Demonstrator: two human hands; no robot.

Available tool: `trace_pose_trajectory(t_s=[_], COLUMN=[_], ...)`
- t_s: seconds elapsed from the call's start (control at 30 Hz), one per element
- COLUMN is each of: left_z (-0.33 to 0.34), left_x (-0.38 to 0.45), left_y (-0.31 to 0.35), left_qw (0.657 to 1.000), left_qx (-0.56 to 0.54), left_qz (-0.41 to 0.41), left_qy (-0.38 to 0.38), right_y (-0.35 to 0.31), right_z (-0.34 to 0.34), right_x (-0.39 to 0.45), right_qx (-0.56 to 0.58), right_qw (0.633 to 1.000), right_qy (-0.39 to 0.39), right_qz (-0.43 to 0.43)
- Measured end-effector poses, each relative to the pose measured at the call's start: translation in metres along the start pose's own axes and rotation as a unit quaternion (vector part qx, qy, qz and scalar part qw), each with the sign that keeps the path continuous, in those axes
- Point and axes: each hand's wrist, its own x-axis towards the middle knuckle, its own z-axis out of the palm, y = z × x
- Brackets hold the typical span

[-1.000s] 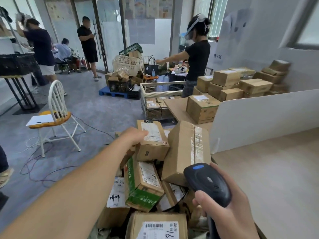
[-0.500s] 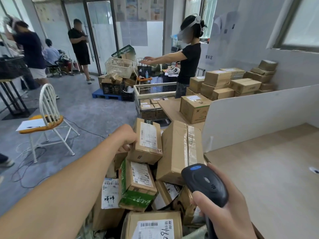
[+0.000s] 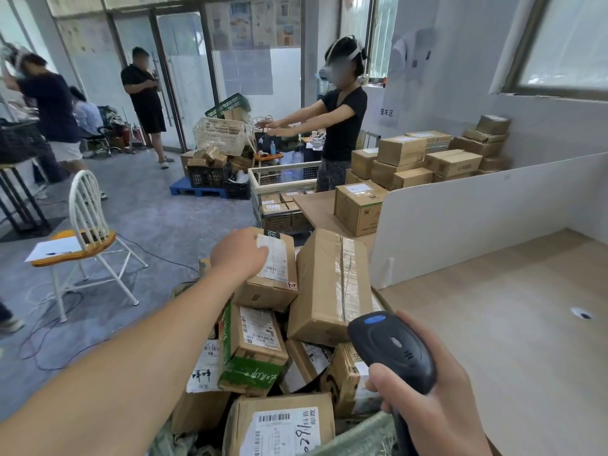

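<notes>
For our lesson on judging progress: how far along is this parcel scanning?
Done: no parcel lies on the table yet. In hand: the left hand grips a box atop the pile; the right hand holds the scanner. Left: scanning that box and the pile.

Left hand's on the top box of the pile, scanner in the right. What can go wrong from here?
1. The labelled box lies on a loose pile; lifting it one-handed may tip the tilted taped box beside it.
2. The left hand covers a corner of the label, so the scanner in the right hand may not read it cleanly.
</notes>
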Motion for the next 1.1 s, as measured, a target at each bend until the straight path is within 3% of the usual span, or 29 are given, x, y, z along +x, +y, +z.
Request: trace_pose_trajectory(t_s=[0.3,0.63,0.87,1.1], left_z=[0.020,0.058,0.098,0.116], left_x=[-0.096,-0.286,-0.433,-0.551], left_y=[0.123,0.322,0.457,0.568], left_qw=[0.961,0.899,0.848,0.775], left_qx=[-0.021,0.024,-0.014,-0.031], left_qz=[0.268,0.435,0.530,0.631], left_qy=[0.067,0.052,0.010,-0.010], right_y=[-0.016,-0.051,-0.072,-0.083], right_z=[-0.085,-0.273,-0.408,-0.501], right_x=[-0.047,-0.183,-0.294,-0.380], right_qx=[0.009,-0.018,-0.034,-0.056], right_qw=[0.997,0.976,0.933,0.877], right_qy=[0.072,0.211,0.358,0.475], right_qz=[-0.023,-0.043,-0.029,-0.037])
